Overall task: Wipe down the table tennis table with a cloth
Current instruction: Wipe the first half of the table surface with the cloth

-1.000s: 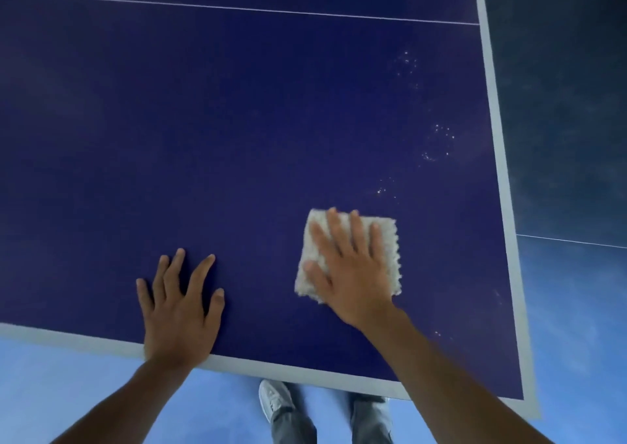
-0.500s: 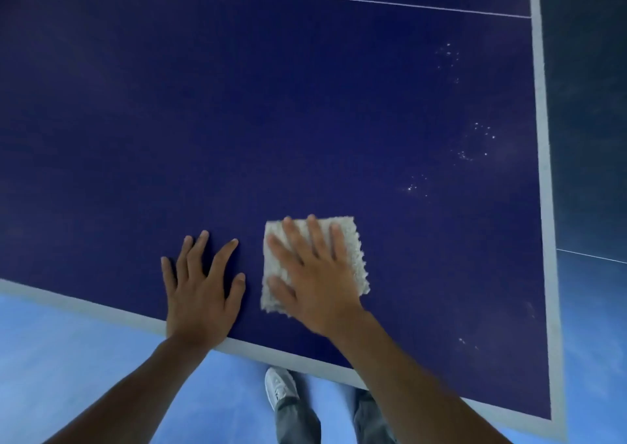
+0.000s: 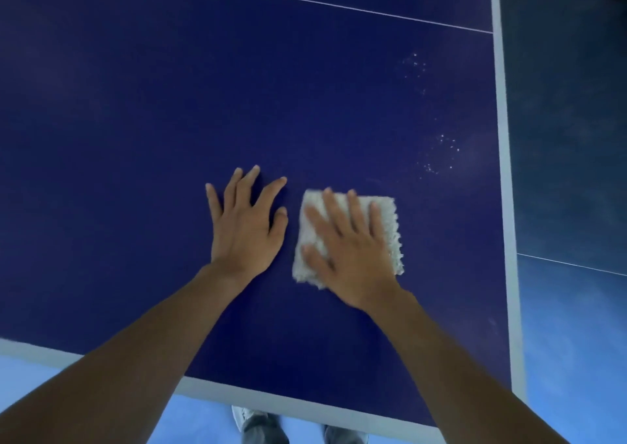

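Right hand (image 3: pixel 353 253) lies flat on the folded white cloth (image 3: pixel 390 240), fingers straight & spread, pressing it down on the dark blue surface (image 3: pixel 169 121). It's not gripping, just palm & fingers on top. Left hand (image 3: pixel 246 226) is just beside it, also flat & open, fingers splayed, holding nothing, prob. taking some body weight. Cloth sits toward the near right part of the surface, well in from the near edge band (image 3: pixel 305 406) & apart from the right side line (image 3: pixel 502 138).

Step in hand, as I read it: wiping this corner area. White specks (image 3: pixel 441 151) show up & to the right of the cloth, btw it & the side line, w/ a fainter second cluster (image 3: pixel 415 65) farther up. Those look like the obvious next targets.

To do it well: even pressure thru the whole palm so the cloth doesn't bunch or slip out from under the fingers. Long overlapping strokes rather than dabs. Push the specks toward the right edge & off, not back into the middle. Cloth looks thick & fluffy, so should pick up dust ok, but prob. needs refolding to a fresh face once loaded. Left hand is better kept off parts already wiped, b/c palm marks would likely show on a dark top. Most of the surface beyond the thin white line (image 3: pixel 305 0) is out of view, so can't say how much is left.
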